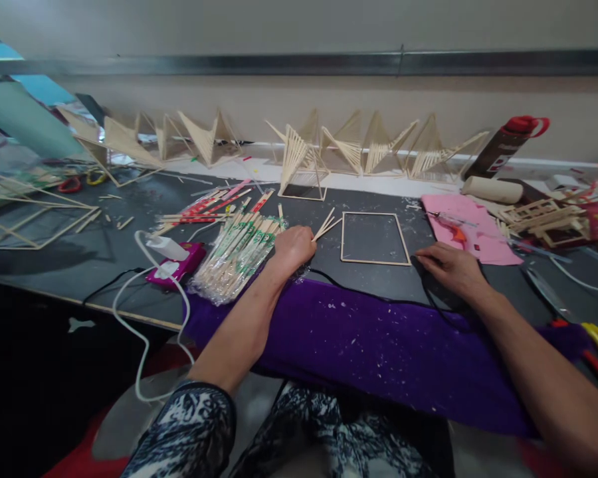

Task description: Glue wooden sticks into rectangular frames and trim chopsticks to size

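Several thin wooden sticks (pixel 327 226) fan out from my left hand (pixel 295 247), whose fingers are closed around their lower ends. That hand is beside a pile of paired wooden chopsticks in clear wrappers with green print (pixel 239 249). A square frame of thin sticks (pixel 375 263) lies flat on the dark table, between my two hands. My right hand (pixel 448 269) rests on the table just off the frame's lower right corner, its fingers loosely bent and nothing visible in them. Behind it, a hot glue gun (pixel 466 236) lies on a pink cloth (pixel 493 245).
Twisted stick models (pixel 299 162) line the wall. A magenta power socket (pixel 177 265) with white cables is at left, near red-printed wrappers (pixel 214 207). A dark bottle (pixel 501 149), loose wood pieces (pixel 548 219) and a cutting tool (pixel 548 292) are at right. Purple cloth (pixel 359 338) covers the front edge.
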The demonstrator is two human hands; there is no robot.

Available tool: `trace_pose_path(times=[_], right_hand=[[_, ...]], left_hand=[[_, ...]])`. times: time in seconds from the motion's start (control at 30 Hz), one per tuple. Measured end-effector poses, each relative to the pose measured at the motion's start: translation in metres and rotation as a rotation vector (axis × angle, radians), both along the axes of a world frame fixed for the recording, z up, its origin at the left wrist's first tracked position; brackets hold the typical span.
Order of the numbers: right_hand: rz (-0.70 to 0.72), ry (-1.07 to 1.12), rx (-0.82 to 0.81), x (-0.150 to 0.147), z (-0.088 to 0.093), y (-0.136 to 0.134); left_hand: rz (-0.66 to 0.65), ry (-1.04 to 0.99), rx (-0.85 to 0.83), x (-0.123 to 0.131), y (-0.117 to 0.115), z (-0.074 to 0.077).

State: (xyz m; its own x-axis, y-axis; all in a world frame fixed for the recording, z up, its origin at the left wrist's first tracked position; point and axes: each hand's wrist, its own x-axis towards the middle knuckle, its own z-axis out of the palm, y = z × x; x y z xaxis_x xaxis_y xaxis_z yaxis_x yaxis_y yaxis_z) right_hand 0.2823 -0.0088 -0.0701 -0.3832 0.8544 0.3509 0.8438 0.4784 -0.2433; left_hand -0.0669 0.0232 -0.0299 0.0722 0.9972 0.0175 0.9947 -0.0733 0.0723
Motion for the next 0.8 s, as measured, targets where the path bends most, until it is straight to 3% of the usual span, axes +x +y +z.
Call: trace_pose_path(times=[0.3, 0.8], right_hand=[[0.004, -0.004, -0.010, 0.000, 0.000, 0.001], [-0.007, -0.031, -0.032, 0.002, 0.000, 0.000]], left_hand=[[0.045, 0.075, -0.005, -0.003, 0.000, 0.003], [0.014, 0.105, -0.045, 0.000, -0.012, 0.014]])
